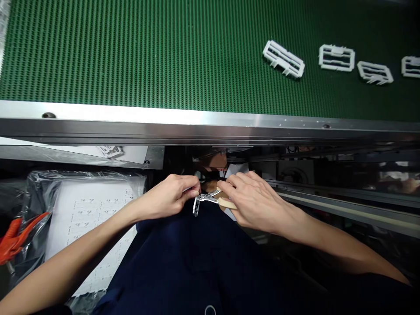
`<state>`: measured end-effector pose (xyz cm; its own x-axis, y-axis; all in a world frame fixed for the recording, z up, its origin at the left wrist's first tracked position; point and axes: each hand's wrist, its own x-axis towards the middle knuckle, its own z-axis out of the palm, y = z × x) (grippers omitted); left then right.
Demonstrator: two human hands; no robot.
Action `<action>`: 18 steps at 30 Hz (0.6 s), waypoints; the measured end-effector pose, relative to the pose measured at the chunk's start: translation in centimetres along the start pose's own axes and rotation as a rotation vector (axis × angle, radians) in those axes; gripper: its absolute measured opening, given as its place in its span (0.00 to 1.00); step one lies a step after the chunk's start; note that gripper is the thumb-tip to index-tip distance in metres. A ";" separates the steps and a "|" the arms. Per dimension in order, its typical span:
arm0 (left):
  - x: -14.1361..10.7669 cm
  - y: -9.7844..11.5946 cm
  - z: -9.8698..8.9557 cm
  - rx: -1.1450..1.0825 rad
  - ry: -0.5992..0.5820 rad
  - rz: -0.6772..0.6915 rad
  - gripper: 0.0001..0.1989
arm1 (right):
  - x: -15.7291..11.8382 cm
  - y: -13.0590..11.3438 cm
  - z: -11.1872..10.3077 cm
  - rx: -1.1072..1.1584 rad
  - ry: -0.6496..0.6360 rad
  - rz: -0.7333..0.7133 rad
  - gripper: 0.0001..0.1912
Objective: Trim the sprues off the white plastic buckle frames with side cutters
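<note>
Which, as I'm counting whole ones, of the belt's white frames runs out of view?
The far-right white frame: the picture's right edge cuts it; the other three show whole.

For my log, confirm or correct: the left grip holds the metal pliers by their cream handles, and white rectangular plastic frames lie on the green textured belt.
Wrong side: the right grip holds the pliers by their handles, as the head view shows. The rest stands.

— Right side of the green belt (131, 57), the last white frame (414, 61) is sliced off by the picture's edge!
— Below, the right hand (254, 201) covers the pliers' (210, 198) grip ends.
— Printed sheet (88, 232)? Marks too small to read!
</note>
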<state>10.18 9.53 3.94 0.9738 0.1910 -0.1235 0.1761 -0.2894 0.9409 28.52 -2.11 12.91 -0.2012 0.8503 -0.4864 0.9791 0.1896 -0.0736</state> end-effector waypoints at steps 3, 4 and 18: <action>0.1 0.0 0.2 0.025 -0.003 0.009 0.08 | -0.2 -0.5 -0.7 -0.095 0.051 -0.002 0.11; 0.2 0.0 0.2 0.031 -0.004 0.012 0.08 | -0.2 -0.7 -0.9 -0.126 0.070 -0.002 0.11; -0.2 -1.7 1.9 -0.446 0.090 -0.165 0.12 | 0.4 2.6 1.4 0.219 -0.140 0.268 0.05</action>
<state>9.94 8.17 1.76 0.9183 0.2866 -0.2731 0.2290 0.1783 0.9570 31.00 -1.94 11.35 0.0541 0.7771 -0.6270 0.9826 -0.1531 -0.1050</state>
